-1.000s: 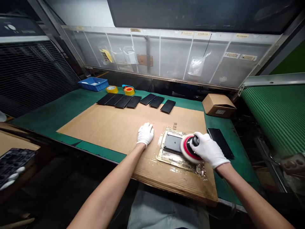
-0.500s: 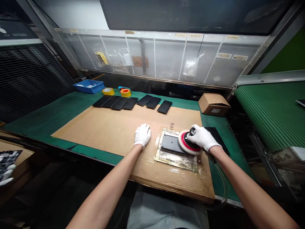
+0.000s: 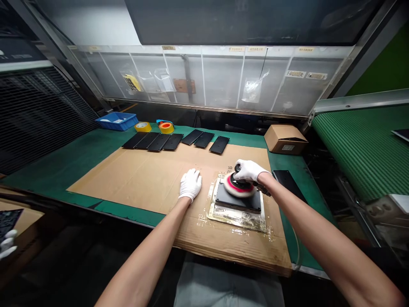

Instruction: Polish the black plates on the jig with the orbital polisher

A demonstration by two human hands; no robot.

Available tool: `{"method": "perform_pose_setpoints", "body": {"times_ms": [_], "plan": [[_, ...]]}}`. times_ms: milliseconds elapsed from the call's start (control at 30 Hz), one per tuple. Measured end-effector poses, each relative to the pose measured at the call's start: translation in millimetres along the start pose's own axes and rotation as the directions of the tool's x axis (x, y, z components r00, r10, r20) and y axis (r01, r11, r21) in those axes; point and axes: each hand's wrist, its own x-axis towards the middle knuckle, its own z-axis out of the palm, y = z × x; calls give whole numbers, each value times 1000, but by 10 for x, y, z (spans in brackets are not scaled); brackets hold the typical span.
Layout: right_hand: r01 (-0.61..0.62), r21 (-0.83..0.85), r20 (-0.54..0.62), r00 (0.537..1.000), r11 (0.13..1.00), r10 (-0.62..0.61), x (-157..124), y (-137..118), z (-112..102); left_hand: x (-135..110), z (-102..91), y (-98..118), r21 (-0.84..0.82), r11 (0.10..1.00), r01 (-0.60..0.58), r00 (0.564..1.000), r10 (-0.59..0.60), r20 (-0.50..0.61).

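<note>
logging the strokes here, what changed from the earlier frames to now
The right hand slid the polisher left and toward the far edge of the dark plate, baring its near right corner. A dark piece came into view on the green conveyor. Nothing was newly gripped or released; the left hand stayed resting on the cardboard.

A green-topped workbench (image 3: 41,155) spans the scene from left to right. Far side: a translucent panel (image 3: 220,83), divided by pale upright strips, with paper labels (image 3: 236,49) along its upper edge; above it, a dark board (image 3: 243,21). Left: a black slatted grille (image 3: 41,98). Right: a ribbed green belt (image 3: 354,145), bordered at its far edge by a metal rail (image 3: 361,101). Far right: a dark green wall (image 3: 383,59). A whitish surface (image 3: 102,25) at far left appears brightest; the floor (image 3: 83,260), near left, lies in deep shadow.
</note>
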Motion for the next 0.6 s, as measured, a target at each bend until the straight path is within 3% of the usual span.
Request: {"method": "perform_pose_setpoints", "body": {"times_ms": [267,600], "plan": [[45,-5,18,999,999,-45,153,-291,68,-1,18,-26,-1,1000,25,1000,-25,9],[-105,-14,-70,992,994,103,-190,293,-44,2,17,-23,-4,1000,19,1000,-19,1]]}}
